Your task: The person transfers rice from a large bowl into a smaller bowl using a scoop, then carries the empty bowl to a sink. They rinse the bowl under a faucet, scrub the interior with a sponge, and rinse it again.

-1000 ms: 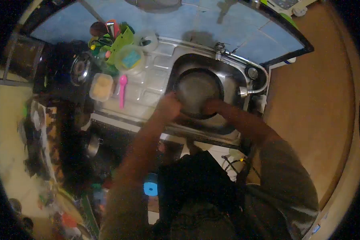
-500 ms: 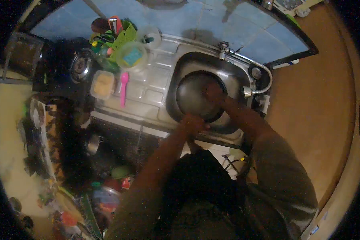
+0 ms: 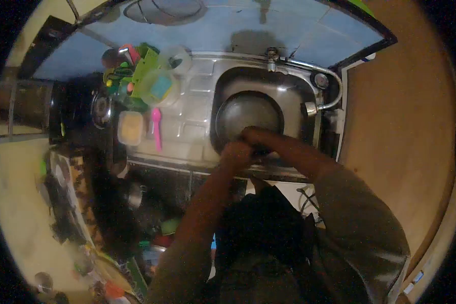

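Observation:
A round dark pan [image 3: 251, 114] lies in the metal sink [image 3: 296, 96]. At the pan's near edge my left hand [image 3: 236, 154] is closed, its fingers wrapped at the rim or handle, which the hand mostly hides. My right hand [image 3: 256, 136] is close beside it, over the near part of the pan; its fingers are dark and blurred, and whether they hold anything cannot be made out.
The faucet [image 3: 272, 58] has a curved spout [image 3: 310, 108] over the sink's right side. On the drainboard [image 3: 195, 101] are a pink spoon [image 3: 157, 129], a food container [image 3: 130, 128], a bowl with a sponge [image 3: 160, 87] and a green basket [image 3: 146, 63]. A stove [image 3: 102, 109] is at left.
My right hand has moved from the pan's inner surface toward its near edge, beside my left hand. The camera view has shifted slightly.

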